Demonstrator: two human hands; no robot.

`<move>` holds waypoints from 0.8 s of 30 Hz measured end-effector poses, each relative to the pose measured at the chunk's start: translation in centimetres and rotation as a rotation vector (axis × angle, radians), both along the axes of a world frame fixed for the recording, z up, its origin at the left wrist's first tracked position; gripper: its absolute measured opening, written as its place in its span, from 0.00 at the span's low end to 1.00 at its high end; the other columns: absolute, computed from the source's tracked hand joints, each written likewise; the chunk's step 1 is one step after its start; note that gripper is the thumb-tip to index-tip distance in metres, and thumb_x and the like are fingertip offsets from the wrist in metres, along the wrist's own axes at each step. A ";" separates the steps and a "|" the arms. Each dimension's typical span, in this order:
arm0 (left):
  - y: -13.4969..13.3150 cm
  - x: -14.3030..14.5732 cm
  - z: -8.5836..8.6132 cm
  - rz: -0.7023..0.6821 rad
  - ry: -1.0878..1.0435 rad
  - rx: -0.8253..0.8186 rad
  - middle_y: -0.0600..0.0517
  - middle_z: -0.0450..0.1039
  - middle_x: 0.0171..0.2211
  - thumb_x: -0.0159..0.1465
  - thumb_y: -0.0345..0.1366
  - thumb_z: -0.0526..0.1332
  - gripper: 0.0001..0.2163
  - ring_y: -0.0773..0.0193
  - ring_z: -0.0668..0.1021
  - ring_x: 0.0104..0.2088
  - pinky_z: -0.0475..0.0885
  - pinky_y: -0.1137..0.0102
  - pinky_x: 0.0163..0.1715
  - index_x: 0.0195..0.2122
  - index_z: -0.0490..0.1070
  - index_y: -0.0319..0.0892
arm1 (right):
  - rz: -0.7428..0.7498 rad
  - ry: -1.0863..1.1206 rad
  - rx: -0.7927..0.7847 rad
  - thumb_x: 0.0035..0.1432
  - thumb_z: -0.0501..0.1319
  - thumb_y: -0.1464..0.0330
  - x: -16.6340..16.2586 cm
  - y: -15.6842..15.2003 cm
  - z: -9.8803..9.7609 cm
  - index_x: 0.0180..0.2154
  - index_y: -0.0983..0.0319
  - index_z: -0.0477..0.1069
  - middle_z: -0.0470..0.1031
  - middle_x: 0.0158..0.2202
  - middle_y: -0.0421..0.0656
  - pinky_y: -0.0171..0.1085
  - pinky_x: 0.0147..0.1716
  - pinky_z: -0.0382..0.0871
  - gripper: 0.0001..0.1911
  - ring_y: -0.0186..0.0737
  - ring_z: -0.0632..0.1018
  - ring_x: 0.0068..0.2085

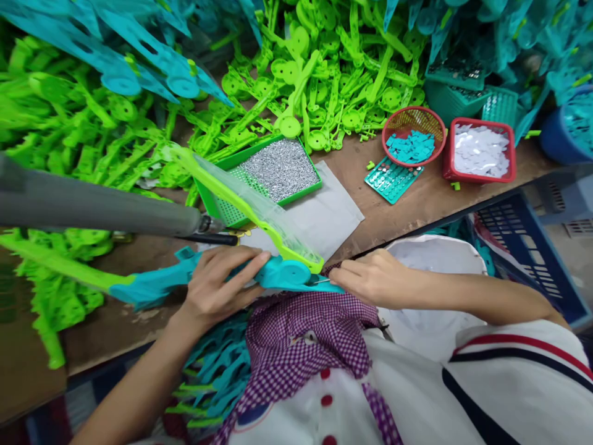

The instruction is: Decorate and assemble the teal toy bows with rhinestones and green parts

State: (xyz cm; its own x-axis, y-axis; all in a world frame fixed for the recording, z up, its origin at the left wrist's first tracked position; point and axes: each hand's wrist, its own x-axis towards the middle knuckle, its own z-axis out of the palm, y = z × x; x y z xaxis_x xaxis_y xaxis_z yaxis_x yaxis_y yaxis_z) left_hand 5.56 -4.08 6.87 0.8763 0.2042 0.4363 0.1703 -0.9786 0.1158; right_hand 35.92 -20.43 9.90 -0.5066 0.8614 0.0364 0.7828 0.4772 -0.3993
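My left hand (pixel 227 278) is wrapped round a blue and green plastic assembly (pixel 287 273), held at the table's front edge. A long lime-green arm with a clear strip (pixel 250 210) rises from it toward the back left. Beside the blue tip, my right hand (pixel 365 278) is closed, its fingers pinched at a thin metal piece (pixel 323 281) whose far end is hidden. A grey cylindrical tool (pixel 102 198) with a metal tip reaches in from the left, just above my left hand.
Behind are a green tray (pixel 227 210) of small metal pieces, heaps of lime-green parts (pixel 333 80) and blue parts (pixel 92 37). To the right stand a red round basket (pixel 412 114), a red box (pixel 512 151) of white pieces and a teal tray (pixel 393 182). A white tub (pixel 435 259) sits below my right arm.
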 end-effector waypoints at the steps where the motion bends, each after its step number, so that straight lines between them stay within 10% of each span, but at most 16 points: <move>1: 0.2 0.0 0.2 0.006 -0.014 0.008 0.41 0.78 0.47 0.58 0.31 0.73 0.38 0.53 0.81 0.47 0.73 0.58 0.52 0.69 0.62 0.45 | -0.024 0.008 0.044 0.71 0.52 0.72 0.2 0.0 -0.2 0.46 0.64 0.73 0.74 0.30 0.39 0.39 0.23 0.43 0.12 0.31 0.65 0.24; 6: 1.3 0.0 0.8 0.042 -0.064 0.035 0.41 0.77 0.48 0.57 0.32 0.73 0.38 0.51 0.80 0.47 0.74 0.56 0.50 0.68 0.63 0.46 | -0.228 0.089 0.183 0.73 0.51 0.69 2.5 0.3 0.3 0.48 0.64 0.74 0.76 0.31 0.40 0.38 0.23 0.46 0.14 0.31 0.71 0.27; 17: 0.9 -0.4 0.4 0.047 -0.022 0.024 0.43 0.78 0.49 0.59 0.33 0.71 0.36 0.53 0.80 0.47 0.74 0.56 0.50 0.68 0.62 0.48 | 0.003 0.169 -0.118 0.73 0.50 0.63 3.3 3.0 2.4 0.44 0.59 0.76 0.82 0.39 0.41 0.38 0.28 0.49 0.16 0.32 0.75 0.30; 24: 2.5 2.4 -2.9 -0.027 0.150 -0.170 0.40 0.76 0.53 0.64 0.38 0.67 0.28 0.49 0.79 0.50 0.73 0.56 0.50 0.66 0.65 0.45 | -0.674 0.257 -0.117 0.72 0.53 0.61 5.9 3.4 -4.7 0.47 0.57 0.76 0.82 0.43 0.42 0.37 0.39 0.64 0.14 0.40 0.79 0.41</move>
